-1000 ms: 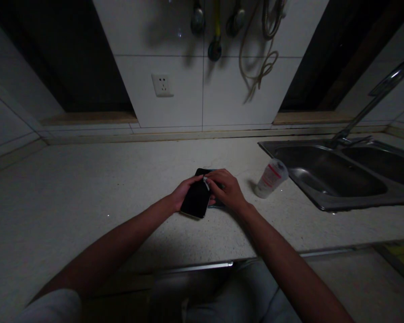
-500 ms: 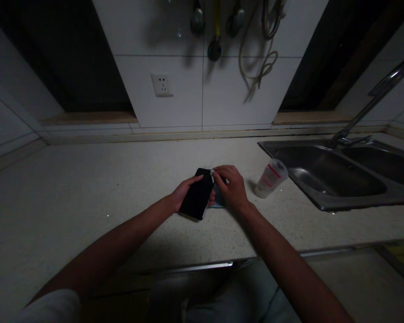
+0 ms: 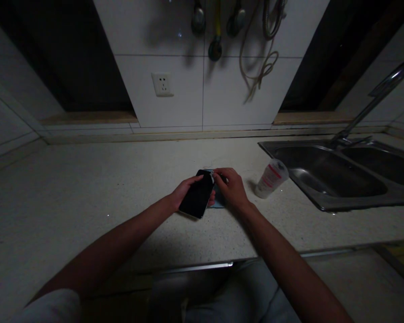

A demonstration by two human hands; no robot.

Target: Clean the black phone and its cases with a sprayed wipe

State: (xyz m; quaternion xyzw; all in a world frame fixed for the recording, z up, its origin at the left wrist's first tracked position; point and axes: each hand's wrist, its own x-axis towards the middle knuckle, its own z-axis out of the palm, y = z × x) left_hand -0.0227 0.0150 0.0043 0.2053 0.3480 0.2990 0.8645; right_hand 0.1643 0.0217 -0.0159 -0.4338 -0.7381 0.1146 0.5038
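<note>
A black smartphone [image 3: 195, 197] lies tilted in my left hand [image 3: 182, 194], its dark screen facing up. The thumb rests on the screen's edge and the fingers wrap round the far side. My right hand [image 3: 234, 187] is closed at the phone's top right corner, pinching a small whitish piece [image 3: 212, 175] that looks like a cloth or wipe; its kind is not clear. Beneath the hands, a flat bluish thing [image 3: 218, 202] lies on the counter, mostly covered. Something dark shows under the right fingers, too hidden to name.
A clear plastic cup [image 3: 271, 178] with red print stands tilted on the pale counter [image 3: 97, 188], right of my hand. Farther right is a steel double sink [image 3: 318, 204] with a tap [image 3: 373, 98]. A wall socket [image 3: 162, 84] and hanging hoses [image 3: 264, 67] are behind.
My right fingers have shifted very slightly at the phone's top corner, and the whitish piece has changed shape a little. The phone remains in my left hand.
</note>
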